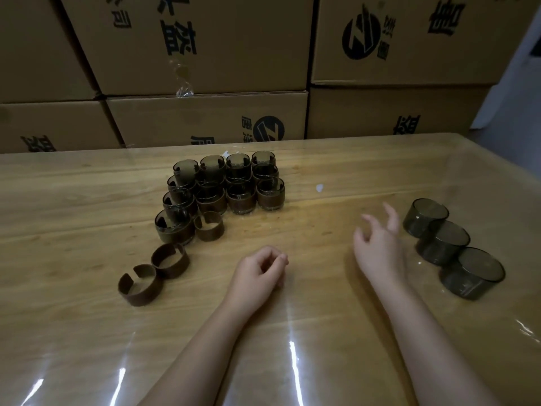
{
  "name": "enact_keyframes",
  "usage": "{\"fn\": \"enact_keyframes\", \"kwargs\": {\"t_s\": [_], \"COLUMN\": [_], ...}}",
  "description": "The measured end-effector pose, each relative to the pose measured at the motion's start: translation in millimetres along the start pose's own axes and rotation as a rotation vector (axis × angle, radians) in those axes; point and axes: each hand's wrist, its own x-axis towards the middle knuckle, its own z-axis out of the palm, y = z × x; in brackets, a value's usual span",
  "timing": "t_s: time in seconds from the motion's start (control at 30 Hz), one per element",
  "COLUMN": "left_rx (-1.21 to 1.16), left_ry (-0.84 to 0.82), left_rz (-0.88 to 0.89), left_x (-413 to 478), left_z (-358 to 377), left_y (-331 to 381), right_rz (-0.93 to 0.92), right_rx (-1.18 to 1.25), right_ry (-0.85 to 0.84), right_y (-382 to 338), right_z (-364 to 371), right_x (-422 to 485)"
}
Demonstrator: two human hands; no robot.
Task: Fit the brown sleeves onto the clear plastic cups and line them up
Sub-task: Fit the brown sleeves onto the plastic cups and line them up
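Both hands were empty above the table (87,332), with the task well advanced. The right hand (379,249) hovered, blurred, its fingers (390,215) loosely spread and reaching toward the three bare cups (453,247), which lay on their sides in a touching diagonal row near the table's right edge. The left hand (259,272) rested mid-table with its fingers curled and its thumb and forefinger tips together, pinching nothing that could be seen. Toward the far edge stood the block of sleeved cups (222,190), packed in touching rows. Three loose brown sleeves (169,260) remained: one touching the block's near side, the other two trailing toward the table's left edge. The main hazard appeared to lie with the tipped cups: being round and on their sides, they would likely roll toward the right edge if knocked by a hasty reach. Each sleeve was an open band with a gap, so it might spring apart or seat crookedly if pushed on at an angle. Setting a finished cup into the tight block could jostle its neighbours and spoil the rows.
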Motion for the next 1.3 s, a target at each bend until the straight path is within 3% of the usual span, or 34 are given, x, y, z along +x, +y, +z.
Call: {"fn": "enact_keyframes", "kwargs": {"t_s": [0.23, 0.5, 0.6, 0.67, 0.83, 0.97, 1.07, 1.17, 1.3], "left_rx": [0.105, 0.357, 0.178, 0.033, -0.393, -0.503, -0.510, -0.534, -0.816], "left_ry": [-0.008, -0.066, -0.042, 0.017, 0.081, 0.095, 0.078, 0.095, 0.132], "left_rz": [0.005, 0.112, 0.031, -0.022, -0.065, -0.026, -0.035, -0.098, -0.188], "left_x": [-3, -3, -1, 1, 7, 8, 12, 15, 20], "left_z": [1, 2, 0, 0, -3, -11, -14, -14, -19], "left_y": [3, 7, 5, 5, 4, -2, -3, -5, -2], "right_rz": [0.189, 0.016, -0.121, -0.160, -0.092, 0.069, 0.163, 0.145, 0.024], "right_rx": [-0.175, -0.068, 0.098, 0.401, 1.127, 1.526, 1.617, 1.594, 1.388], "right_ry": [-0.021, 0.097, 0.045, -0.090, -0.538, -0.646, -0.705, -0.693, -0.588], "right_y": [22, 26, 6, -17, -60, -65, -54, -48, -44], "right_z": [-20, -8, 5, 15, 33, 38, 40, 43, 50], "right_x": [26, 23, 12, -4, -46, -49, -42, -39, -40]}}
